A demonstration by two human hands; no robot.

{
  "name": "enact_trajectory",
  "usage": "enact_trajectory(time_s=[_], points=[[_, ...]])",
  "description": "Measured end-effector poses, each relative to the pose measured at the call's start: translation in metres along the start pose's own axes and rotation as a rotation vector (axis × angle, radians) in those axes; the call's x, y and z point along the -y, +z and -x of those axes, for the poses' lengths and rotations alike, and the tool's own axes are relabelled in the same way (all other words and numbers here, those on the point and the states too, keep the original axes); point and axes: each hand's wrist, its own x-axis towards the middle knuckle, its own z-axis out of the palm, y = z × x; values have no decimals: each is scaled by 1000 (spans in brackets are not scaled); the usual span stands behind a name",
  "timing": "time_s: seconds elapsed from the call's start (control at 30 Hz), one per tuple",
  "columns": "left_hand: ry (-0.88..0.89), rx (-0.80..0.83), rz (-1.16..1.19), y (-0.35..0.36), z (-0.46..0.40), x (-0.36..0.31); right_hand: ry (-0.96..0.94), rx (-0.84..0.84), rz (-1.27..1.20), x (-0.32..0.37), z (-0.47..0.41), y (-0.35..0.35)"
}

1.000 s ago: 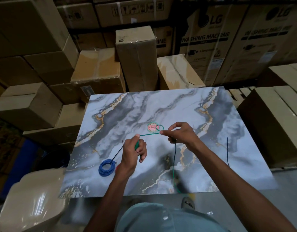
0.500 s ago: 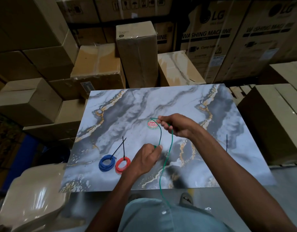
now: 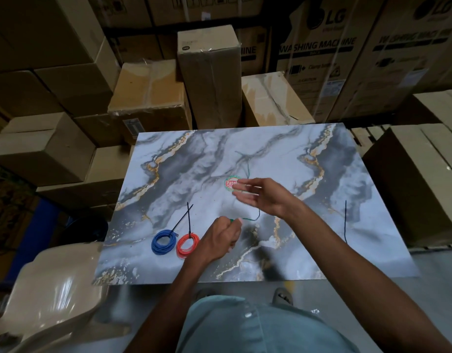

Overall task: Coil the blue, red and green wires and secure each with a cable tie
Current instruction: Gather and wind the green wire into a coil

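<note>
A blue wire coil point(image 3: 163, 242) and a red wire coil point(image 3: 188, 245) lie side by side at the near left of the marbled table point(image 3: 308, 250), each bound by a black cable tie with its tail sticking up. My left hand point(image 3: 219, 239) pinches the green wire point(image 3: 252, 218) just right of the red coil. The thin green wire runs from there up past my right hand point(image 3: 263, 196), its far end blurred above a round sticker point(image 3: 231, 183). My right hand hovers with fingers stretched out and blurred; whether it touches the wire I cannot tell.
A loose black cable tie point(image 3: 345, 221) lies on the table's right side. Cardboard boxes point(image 3: 209, 72) crowd the far and side edges. A beige plastic chair point(image 3: 49, 289) stands at the near left. My feet show under the near edge.
My right hand has let go its pinch on the green wire and spread its fingers. The wire's free length, earlier hanging off the near edge, has whipped up over the table.
</note>
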Motion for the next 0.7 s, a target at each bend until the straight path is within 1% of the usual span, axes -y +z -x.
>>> enact_trajectory(time_s=[0.1, 0.17, 0.2, 0.23, 0.3, 0.37, 0.4, 0.47, 0.53, 0.6, 0.7], points=[[-6, 9, 154, -1, 0, -10, -41, 69, 548, -19, 8, 5], [-19, 4, 251, -3, -1, -18, -161, 90, 765, -28, 12, 9], [-20, 15, 313, -4, 0, -22, -228, 90, 795, -31, 13, 10], [-20, 46, 391, -5, 2, -25, -287, 96, 770, -32, 15, 12], [-29, 156, 564, -5, 7, -36, -356, 133, 610, -28, 17, 15], [-47, 240, 725, -2, 15, -49, -356, 205, 458, -18, 21, 18], [-39, 253, 823, -2, 17, -55, -336, 246, 424, -13, 21, 19], [1, 231, 1039, -5, 18, -65, -303, 286, 417, -6, 21, 17], [58, 175, 1201, -11, 15, -72, -293, 267, 411, -7, 20, 11], [109, 118, 1294, -15, 10, -76, -287, 230, 402, -10, 20, 6], [165, 44, 1341, -22, 2, -74, -307, 170, 427, -13, 21, 2]])
